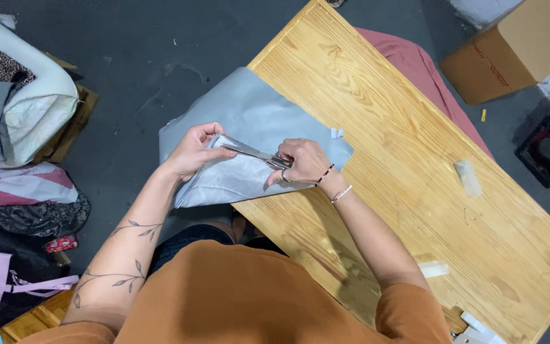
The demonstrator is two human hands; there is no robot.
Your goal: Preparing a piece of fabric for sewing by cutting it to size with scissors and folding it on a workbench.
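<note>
At the near-left edge of the wooden desk (415, 159), a sheet of grey fabric (249, 114) hangs partly over the side toward the dark floor (128, 57). The left hand (192, 151) has its fingers (210, 130) curled shut around a folded edge of the fabric, lifting it off the desk. Just to the right of those fingers, the right hand (303, 160) grips a pair of scissors (253, 153); its fingers are closed through the handles, and the blades point left toward the left hand, lying against the lifted fold. Whether the blades are apart or together I cannot tell.

Bracelets (335, 185) circle the right wrist. Well to the right of both hands, a small clear strip (468, 177) lies on the bare wood, and a pale scrap (433, 269) sits near the desk's near edge. Beyond the desk's far edge, pink cloth (415, 64) shows, with a cardboard box (510, 51) further off. Far left of the left fingers, on the floor, lie a white cushion (27, 102) and heaped fabrics (27, 197).
</note>
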